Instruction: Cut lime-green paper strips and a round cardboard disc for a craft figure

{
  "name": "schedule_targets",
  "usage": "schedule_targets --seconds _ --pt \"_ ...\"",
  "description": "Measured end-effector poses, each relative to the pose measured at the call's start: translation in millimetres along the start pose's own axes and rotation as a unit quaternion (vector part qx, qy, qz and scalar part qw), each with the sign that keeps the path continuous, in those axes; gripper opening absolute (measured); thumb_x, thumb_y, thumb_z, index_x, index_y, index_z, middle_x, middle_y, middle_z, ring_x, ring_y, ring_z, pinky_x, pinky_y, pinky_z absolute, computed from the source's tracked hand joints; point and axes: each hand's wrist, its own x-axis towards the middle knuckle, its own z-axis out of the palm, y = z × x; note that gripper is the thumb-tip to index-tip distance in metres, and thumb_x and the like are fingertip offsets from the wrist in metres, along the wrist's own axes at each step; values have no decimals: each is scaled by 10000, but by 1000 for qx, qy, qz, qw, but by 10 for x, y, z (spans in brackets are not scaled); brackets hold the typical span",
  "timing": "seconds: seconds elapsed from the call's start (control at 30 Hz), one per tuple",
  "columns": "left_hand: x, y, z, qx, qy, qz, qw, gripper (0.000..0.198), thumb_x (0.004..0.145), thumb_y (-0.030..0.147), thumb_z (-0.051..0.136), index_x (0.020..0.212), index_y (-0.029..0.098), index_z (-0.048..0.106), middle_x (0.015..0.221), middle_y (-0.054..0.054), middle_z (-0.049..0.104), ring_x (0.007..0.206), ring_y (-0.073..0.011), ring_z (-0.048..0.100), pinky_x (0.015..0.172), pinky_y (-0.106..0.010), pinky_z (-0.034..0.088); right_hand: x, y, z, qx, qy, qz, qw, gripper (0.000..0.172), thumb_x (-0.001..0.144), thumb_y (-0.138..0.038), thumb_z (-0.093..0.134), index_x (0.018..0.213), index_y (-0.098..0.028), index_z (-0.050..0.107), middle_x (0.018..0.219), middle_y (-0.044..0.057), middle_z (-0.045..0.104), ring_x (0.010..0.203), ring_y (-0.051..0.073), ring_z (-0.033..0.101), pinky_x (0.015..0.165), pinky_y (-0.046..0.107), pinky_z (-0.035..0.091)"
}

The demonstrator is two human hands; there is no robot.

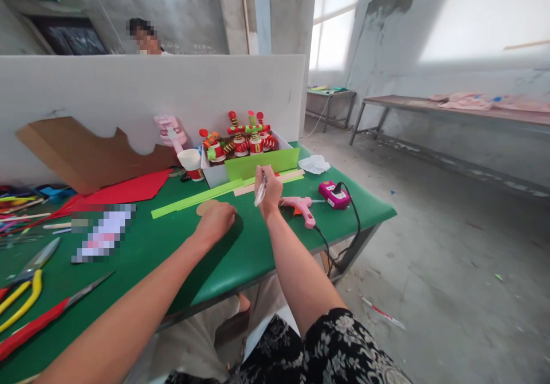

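Observation:
My left hand (216,222) is low over the green table with its fingers closed. A round tan disc (207,206) sticks out at its far left side, apparently gripped by it. My right hand (270,192) is raised in front of the box, its fingers wrapped round a slim clear pen (260,191). Beside it on the table lies a pink glue gun (303,207). Light green paper strips (197,198) and a pale pink strip (244,189) stretch between the hands and the box.
A box (215,176) of red-and-green figures stands against the white partition (107,86). A magenta power socket (334,195) with cables is near the right edge. Yellow-handled scissors (36,289), red-handled scissors (51,312), and red paper (124,192) lie left. A person (148,40) is behind the partition.

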Motion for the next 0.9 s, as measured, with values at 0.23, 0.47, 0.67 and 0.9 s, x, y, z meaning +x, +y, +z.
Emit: schedule_targets --seconds 0.23,0.47,0.67,0.9 --pt "564 243 64 -61 43 -3 997 302 941 367 609 1170 171 627 1195 -81 656 1052 -214 644 907 -446 560 109 96 -135 48 106 68 991 384 1023 -406 301 853 -211 586 810 53 667 731 164 600 715 248 439" --pt "509 108 58 -110 83 -38 990 277 951 370 595 1134 169 647 1154 -74 685 1006 -194 665 894 -425 567 149 200 -92 75 157 84 981 366 1019 -416 321 823 -221 561 683 -2 632 644 149 596 699 246 452" --pt "-164 -455 -206 -78 142 -146 976 322 948 251 441 1059 190 737 1128 -95 757 1054 -251 688 912 -384 540 76 90 -33 -8 45 37 998 417 1052 -377 260 876 -190 589 730 11 630 658 134 551 675 234 402" --pt "-459 -749 -149 -73 113 -162 978 320 906 268 466 1068 206 735 1135 -88 757 1079 -262 677 934 -389 532 -177 -123 109 -105 -313 -126 936 157 950 -336 581 938 -230 697 732 -25 664 683 130 567 650 217 349"
